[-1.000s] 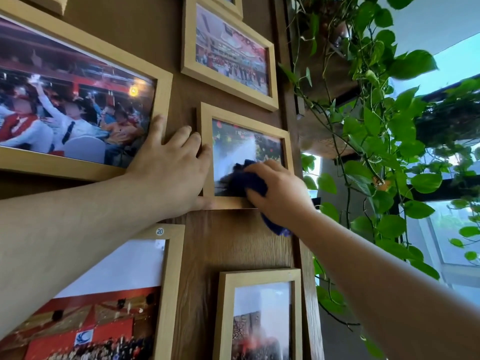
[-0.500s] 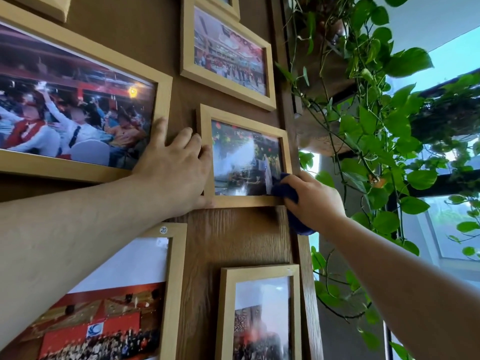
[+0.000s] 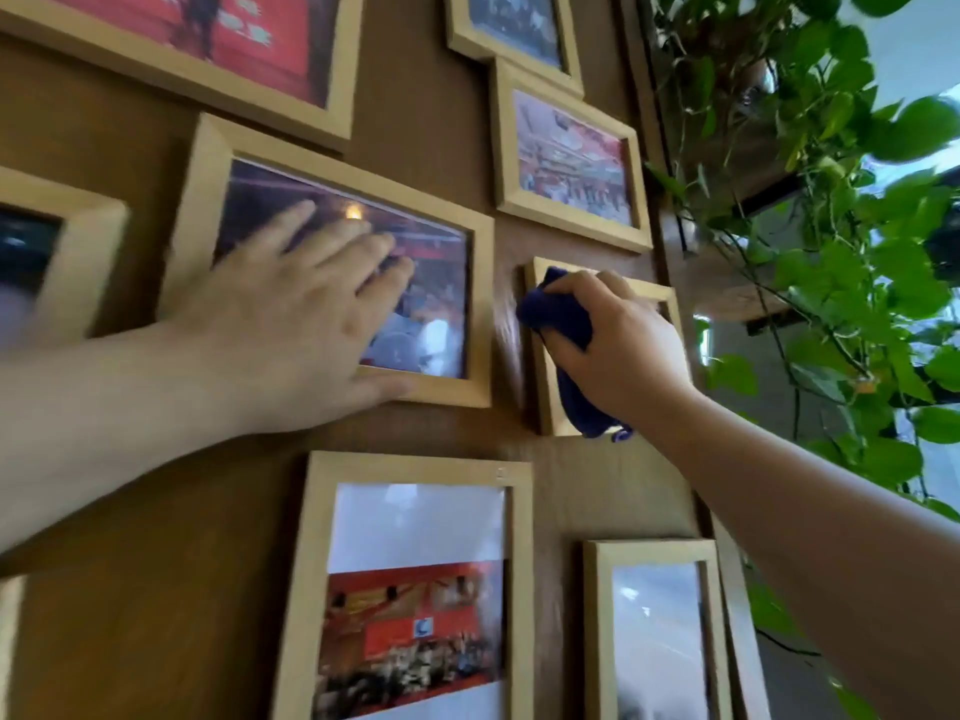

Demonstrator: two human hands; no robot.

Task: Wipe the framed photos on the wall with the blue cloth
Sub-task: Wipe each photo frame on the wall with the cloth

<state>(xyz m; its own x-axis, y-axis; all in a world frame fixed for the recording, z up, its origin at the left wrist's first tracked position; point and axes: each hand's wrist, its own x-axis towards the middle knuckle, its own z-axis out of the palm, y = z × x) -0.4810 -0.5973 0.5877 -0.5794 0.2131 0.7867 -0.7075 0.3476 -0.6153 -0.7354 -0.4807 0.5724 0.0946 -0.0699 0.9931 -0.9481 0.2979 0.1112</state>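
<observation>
Several photos in light wooden frames hang on a brown wooden wall. My right hand [image 3: 621, 345] grips a bunched dark blue cloth [image 3: 563, 324] and presses it on the small frame [image 3: 543, 387] in the middle, covering most of its picture. My left hand [image 3: 306, 314] lies flat with fingers spread on the glass of the larger frame [image 3: 470, 314] just left of it. The view is blurred by motion.
Other frames hang above [image 3: 571, 163], at upper left [image 3: 332, 70], at far left [image 3: 83, 262] and below [image 3: 415, 584], [image 3: 654, 626]. A trailing green plant [image 3: 841, 241] on a dark shelf hangs close to the right of the wall, before a bright window.
My left hand moved from beside the small frame onto the glass of the larger frame. My right hand and the cloth went from the small frame's right edge to its left part. The view swung left.
</observation>
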